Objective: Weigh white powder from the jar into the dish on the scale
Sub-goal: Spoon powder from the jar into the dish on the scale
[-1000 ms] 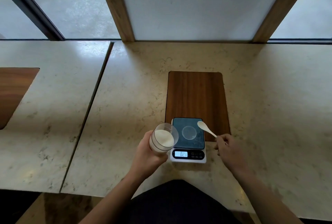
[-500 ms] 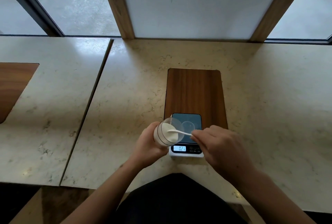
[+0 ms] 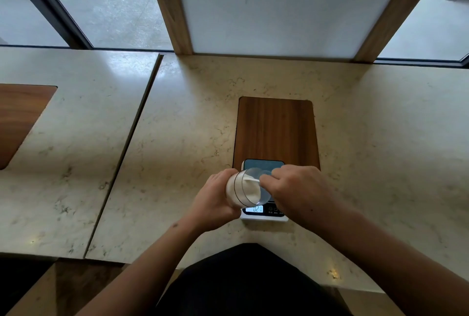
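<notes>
Marble-patterned cream countertop [image 3: 177, 138] fills the scene, split by a dark seam on its left side, with a brown wooden inlay [image 3: 17, 123] at the far left edge. Near the middle, the left hand [image 3: 215, 201] is wrapped around the base of a clear glass jar [image 3: 241, 190], fingers clamped on it. The jar is tilted so its open mouth faces right, over the left part of the scale; two thin dark bands ring its wall. White powder [image 3: 250, 189] lies heaped inside it, sloping toward the mouth and filling roughly its lower half. A white spoon handle [image 3: 253, 179] pokes into the powder at the mouth. The right hand [image 3: 297, 189] is pinched together on that handle, fingers closed, just beside the jar's rim. Under both hands sits a small white digital scale with a dark blue-grey platform [image 3: 264, 164], its lit display [image 3: 257, 209] at the near edge showing blurred digits. The dish is hidden behind jar and hand. The scale rests on the near end of a rectangular dark wooden board [image 3: 276, 128] set in the counter.
</notes>
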